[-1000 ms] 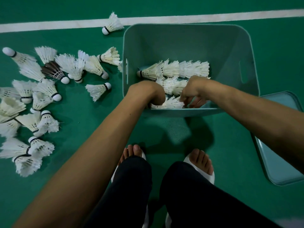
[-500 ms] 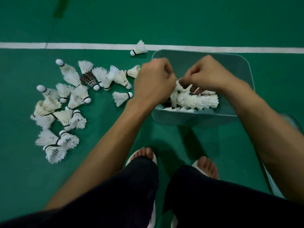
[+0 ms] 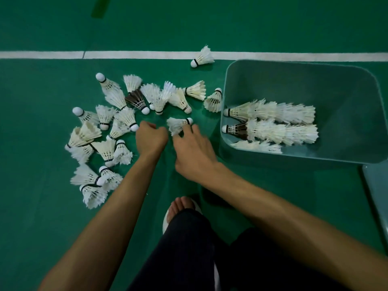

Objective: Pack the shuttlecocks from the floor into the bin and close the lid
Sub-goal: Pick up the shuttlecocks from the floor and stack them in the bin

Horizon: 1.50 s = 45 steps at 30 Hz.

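Several white shuttlecocks (image 3: 109,131) lie scattered on the green floor to the left. A teal bin (image 3: 344,85) stands open on the right, and nested rows of shuttlecocks (image 3: 273,120) lie in it. One shuttlecock (image 3: 178,124) lies alone between the pile and the bin. My right hand (image 3: 193,154) reaches to it, its spread fingertips touching the feathers. Just left of that shuttlecock is my left hand (image 3: 151,138), low over the floor, with its fingers curled under and nothing visible in it.
The teal lid (image 3: 376,185) lies on the floor at the right edge, in front of the bin. Another shuttlecock (image 3: 202,57) rests by the white court line (image 3: 126,55). My foot in a white slipper (image 3: 181,208) stands below my hands.
Both hands have left the bin and moved left and down to the floor beside the pile. The view has swung left, so the bin now sits at the right.
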Tool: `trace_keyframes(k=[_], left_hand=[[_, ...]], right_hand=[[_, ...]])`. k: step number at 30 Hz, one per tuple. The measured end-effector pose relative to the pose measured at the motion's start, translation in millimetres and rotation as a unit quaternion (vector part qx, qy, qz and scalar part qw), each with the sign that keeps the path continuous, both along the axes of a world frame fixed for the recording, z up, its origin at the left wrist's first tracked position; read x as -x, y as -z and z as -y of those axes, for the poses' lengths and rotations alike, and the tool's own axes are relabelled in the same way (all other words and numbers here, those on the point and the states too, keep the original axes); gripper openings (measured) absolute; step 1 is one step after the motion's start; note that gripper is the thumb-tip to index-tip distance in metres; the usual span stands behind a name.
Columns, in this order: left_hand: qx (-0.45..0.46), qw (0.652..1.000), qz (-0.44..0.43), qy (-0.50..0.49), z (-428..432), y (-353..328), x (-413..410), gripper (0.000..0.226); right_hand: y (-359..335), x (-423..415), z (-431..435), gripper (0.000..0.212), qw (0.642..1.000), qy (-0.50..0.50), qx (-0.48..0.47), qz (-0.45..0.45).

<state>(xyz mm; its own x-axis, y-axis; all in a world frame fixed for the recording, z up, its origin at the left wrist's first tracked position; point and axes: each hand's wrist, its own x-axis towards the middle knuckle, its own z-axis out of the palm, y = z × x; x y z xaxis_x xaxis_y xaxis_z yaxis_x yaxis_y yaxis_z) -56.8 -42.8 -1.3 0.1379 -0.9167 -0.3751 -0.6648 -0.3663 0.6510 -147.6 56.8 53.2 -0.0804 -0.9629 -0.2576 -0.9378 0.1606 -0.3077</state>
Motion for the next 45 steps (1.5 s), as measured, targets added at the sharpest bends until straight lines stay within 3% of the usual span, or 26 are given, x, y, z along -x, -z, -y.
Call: trace_keyframes(k=[5, 7, 12, 15, 19, 22, 26, 34, 40, 42, 45], left_hand=[[0.100, 0.981, 0.118, 0.121, 49, 15, 25, 0.088], [0.113, 0.964, 0.153, 0.184, 71, 20, 37, 0.102], [0.163, 0.948, 0.155, 0.225, 92, 43, 56, 0.056], [0.216, 0.948, 0.138, 0.190, 88, 56, 59, 0.051], [0.231, 0.955, 0.098, 0.156, 82, 57, 55, 0.043], [0.231, 0.960, 0.077, 0.139, 69, 45, 49, 0.032], [0.211, 0.970, 0.055, 0.103, 49, 25, 28, 0.033], [0.191, 0.968, 0.105, 0.121, 19, -26, -17, 0.034], [0.263, 0.959, 0.009, 0.103, -5, -86, -5, 0.037], [0.291, 0.950, -0.042, 0.107, -8, -107, 11, 0.037], [0.293, 0.941, -0.116, 0.121, -17, -126, 52, 0.025]], right_hand=[[48, 2, 32, 0.072, 0.997, -0.041, 0.016, -0.058], [64, 9, 45, 0.081, 0.997, -0.031, 0.031, -0.056], [91, 20, 63, 0.080, 0.999, 0.013, 0.018, -0.038], [98, 12, 62, 0.081, 0.997, 0.054, 0.009, -0.056], [95, 3, 50, 0.057, 0.988, 0.118, 0.043, -0.085], [89, 3, 43, 0.054, 0.983, 0.157, 0.037, -0.090], [74, 2, 37, 0.030, 0.979, 0.169, 0.079, -0.076], [20, -8, 13, 0.007, 0.977, 0.120, 0.178, -0.003], [-55, 5, 3, 0.020, 0.945, 0.114, 0.306, 0.015], [-83, 28, -1, 0.015, 0.920, 0.164, 0.356, 0.008], [-107, 86, -15, 0.014, 0.900, 0.273, 0.336, 0.049]])
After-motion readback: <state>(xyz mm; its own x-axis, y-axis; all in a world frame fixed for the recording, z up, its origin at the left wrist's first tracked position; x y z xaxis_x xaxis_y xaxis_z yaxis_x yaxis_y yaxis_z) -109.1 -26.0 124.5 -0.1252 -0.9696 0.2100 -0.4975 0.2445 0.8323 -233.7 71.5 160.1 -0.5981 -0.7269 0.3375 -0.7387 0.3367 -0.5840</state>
